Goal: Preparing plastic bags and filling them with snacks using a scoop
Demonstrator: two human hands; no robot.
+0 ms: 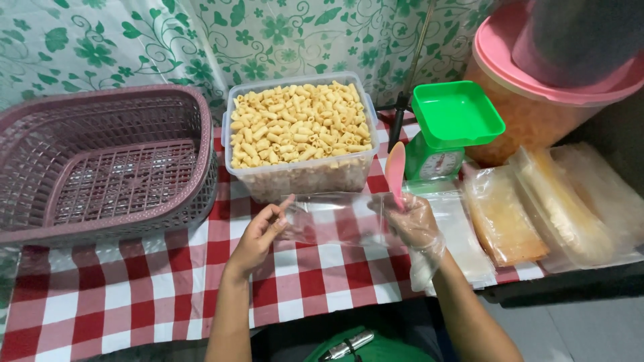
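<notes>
A clear plastic bag (335, 218) is held flat between both hands above the red-and-white checked tablecloth (134, 295). My left hand (258, 238) pinches its left edge with thumb and fingers. My right hand (416, 224), in a thin clear glove, grips the bag's right edge and also holds a pink scoop (396, 171) that points upward. Just beyond the bag stands a clear rectangular tub (298, 177) filled with short yellow tube-shaped snacks (298, 124).
A mauve plastic basket (100, 167) sits at the left. A green kitchen scale (449, 127) stands right of the tub. Behind it is a large tub with a pink lid (537, 87). Stacked clear bags (557, 201) lie at the right. A patterned green sheet (201, 40) covers the back.
</notes>
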